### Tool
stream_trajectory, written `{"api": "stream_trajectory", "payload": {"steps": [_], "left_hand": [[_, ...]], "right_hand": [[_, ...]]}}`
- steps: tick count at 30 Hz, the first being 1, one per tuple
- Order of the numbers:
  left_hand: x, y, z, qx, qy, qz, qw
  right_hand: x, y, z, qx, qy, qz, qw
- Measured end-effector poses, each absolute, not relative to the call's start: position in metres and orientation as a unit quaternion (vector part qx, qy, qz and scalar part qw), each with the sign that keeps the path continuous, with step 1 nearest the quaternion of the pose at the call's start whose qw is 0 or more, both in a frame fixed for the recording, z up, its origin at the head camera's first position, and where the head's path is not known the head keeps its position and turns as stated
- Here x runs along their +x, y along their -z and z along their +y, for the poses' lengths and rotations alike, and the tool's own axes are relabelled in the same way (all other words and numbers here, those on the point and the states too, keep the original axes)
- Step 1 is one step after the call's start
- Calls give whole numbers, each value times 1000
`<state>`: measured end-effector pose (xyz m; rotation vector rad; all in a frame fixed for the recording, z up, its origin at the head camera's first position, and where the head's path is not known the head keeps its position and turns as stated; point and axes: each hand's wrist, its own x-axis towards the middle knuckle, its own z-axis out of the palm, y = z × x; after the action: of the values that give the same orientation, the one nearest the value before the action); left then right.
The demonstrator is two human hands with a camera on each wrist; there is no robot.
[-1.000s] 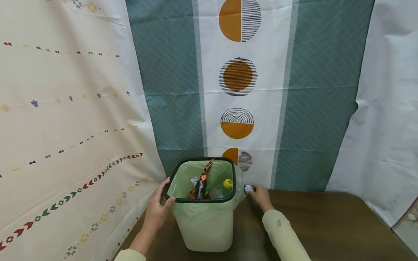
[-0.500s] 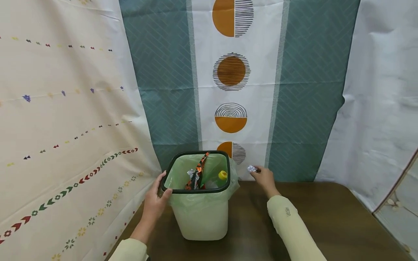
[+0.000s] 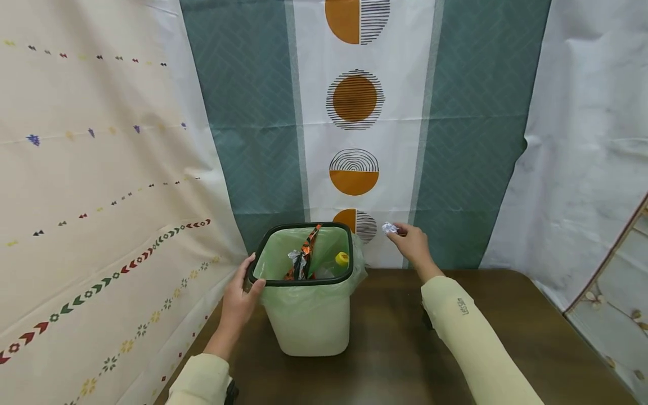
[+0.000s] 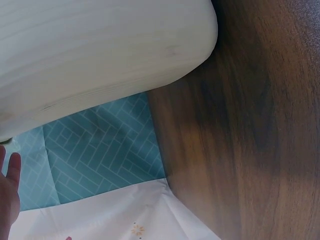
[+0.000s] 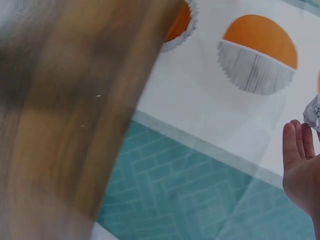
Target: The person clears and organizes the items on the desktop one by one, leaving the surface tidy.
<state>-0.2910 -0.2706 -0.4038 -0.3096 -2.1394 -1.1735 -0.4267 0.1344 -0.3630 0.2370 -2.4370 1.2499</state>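
Note:
A pale trash bin [image 3: 309, 326] with a black rim and a green liner stands on the table. My left hand [image 3: 238, 304] holds its near left corner, with the thumb at the front rim and the fingers along the left side. In the left wrist view, part of the left hand [image 4: 9, 192] shows beside the bin wall [image 4: 115, 45]. My right hand [image 3: 412, 246] pinches a crumpled foil ball [image 3: 389, 228] above table height, to the right of the bin. The right wrist view shows the foil ball [image 5: 312, 113] at the fingertips of the right hand [image 5: 302, 170].
Inside the bin lie an orange and black wrapper [image 3: 306, 250], silvery scraps and a piece with a yellow cap [image 3: 342, 259]. The brown wooden table [image 3: 395, 337] runs to a patterned curtain [image 3: 263, 140] at the back. Cream cloth [image 3: 101, 169] hangs along the left side.
My right hand has raised the foil ball from beside the bin, up off the table. The left hand stays at the bin's rim. The head view has shifted slightly.

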Motion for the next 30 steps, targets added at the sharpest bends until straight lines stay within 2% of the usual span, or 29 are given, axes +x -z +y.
{"api": "stream_trajectory", "payload": {"steps": [15, 23, 30], "left_hand": [[-291, 401, -267, -115, 454, -818, 335], [-290, 399, -262, -118, 455, -817, 335], [-289, 401, -259, -120, 467, -809, 336]], "right_hand": [[-404, 297, 99, 126, -481, -853, 159], [-393, 279, 77, 140, -489, -847, 153], [-386, 279, 61, 158, -489, -847, 134]]}}
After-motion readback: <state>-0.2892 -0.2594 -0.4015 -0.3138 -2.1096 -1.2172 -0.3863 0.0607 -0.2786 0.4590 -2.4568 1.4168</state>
